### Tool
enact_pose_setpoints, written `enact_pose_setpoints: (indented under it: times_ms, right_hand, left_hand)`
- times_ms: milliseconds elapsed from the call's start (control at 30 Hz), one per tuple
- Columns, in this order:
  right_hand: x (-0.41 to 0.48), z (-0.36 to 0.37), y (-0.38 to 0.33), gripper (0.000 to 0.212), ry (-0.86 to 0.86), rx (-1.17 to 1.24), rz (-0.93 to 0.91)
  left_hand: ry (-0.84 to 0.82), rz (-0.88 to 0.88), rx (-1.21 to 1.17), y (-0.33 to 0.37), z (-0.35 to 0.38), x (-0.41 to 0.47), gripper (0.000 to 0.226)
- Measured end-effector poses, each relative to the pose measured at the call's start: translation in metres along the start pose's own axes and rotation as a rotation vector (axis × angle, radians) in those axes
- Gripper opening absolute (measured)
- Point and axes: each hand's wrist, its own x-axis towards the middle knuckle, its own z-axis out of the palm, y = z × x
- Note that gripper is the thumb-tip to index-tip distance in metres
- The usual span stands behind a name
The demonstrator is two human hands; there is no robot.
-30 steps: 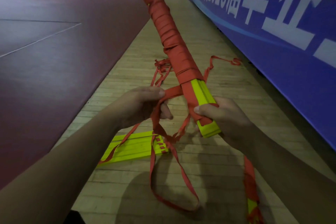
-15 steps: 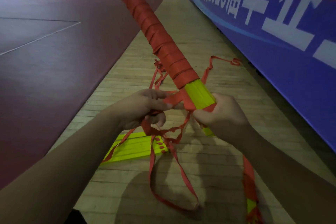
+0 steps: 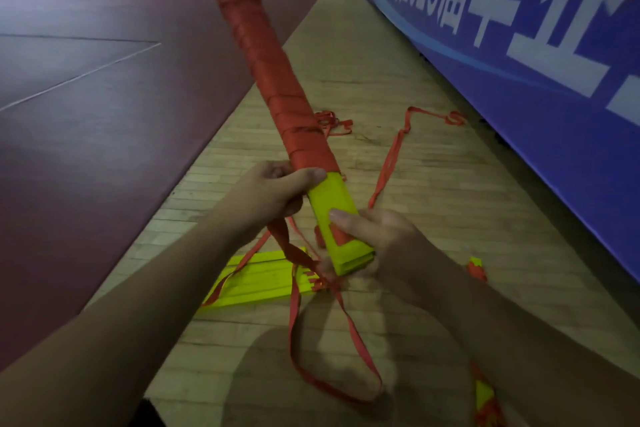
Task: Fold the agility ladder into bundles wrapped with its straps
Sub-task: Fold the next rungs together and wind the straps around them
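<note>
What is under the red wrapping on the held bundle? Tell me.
Yellow rungs show at the near end and the far tip; the stretch between is hidden by the wound strap.

Both hands hold a long bundle [image 3: 277,80] wrapped in red strap: the left hand [image 3: 273,194] by the wrap's edge, the right hand [image 3: 381,239] at the yellow end, above more yellow rungs [image 3: 256,281] on the wood floor [image 3: 433,184]

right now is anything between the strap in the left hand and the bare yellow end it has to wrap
Only the right hand, whose thumb lies across the bare yellow end of the stacked-rung bundle. The left hand holds the orange-red woven strap beside it.
</note>
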Motion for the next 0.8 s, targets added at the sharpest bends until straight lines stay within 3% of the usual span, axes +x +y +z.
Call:
enact_pose_setpoints:
  times_ms: [100, 167, 333, 400, 500, 633, 800]
  right_hand:
    - [-0.004, -0.007, 0.005, 0.047, -0.359, 0.257, 0.148]
    - [-0.005, -0.002, 0.012, 0.054, -0.409, 0.321, 0.143]
    - [-0.012, 0.009, 0.009, 0.033, -0.173, 0.217, -0.030]
    - [-0.016, 0.005, -0.001, 0.024, -0.069, 0.174, -0.095]
    - [-0.020, -0.001, -0.014, 0.014, 0.042, 0.084, -0.130]
    - [-0.012, -0.007, -0.016, 0.014, 0.250, -0.079, -0.155]
    - [0.001, -0.010, -0.004, 0.030, 0.570, -0.516, -0.165]
  left_hand:
    - [-0.192, 0.067, -0.027, -0.002, -0.003, -0.001, 0.047]
    - [-0.310, 0.091, -0.115, -0.004, 0.000, -0.001, 0.045]
    - [-0.359, 0.118, -0.190, 0.004, -0.001, 0.003, 0.009]
    - [-0.324, 0.114, -0.155, 0.008, -0.003, 0.007, 0.015]
    - [-0.364, -0.006, 0.041, 0.009, -0.006, 0.009, 0.050]
    - [-0.460, -0.049, 0.110, 0.003, -0.005, 0.006, 0.036]
    - [-0.224, -0.044, 0.070, 0.008, 0.023, 0.007, 0.039]
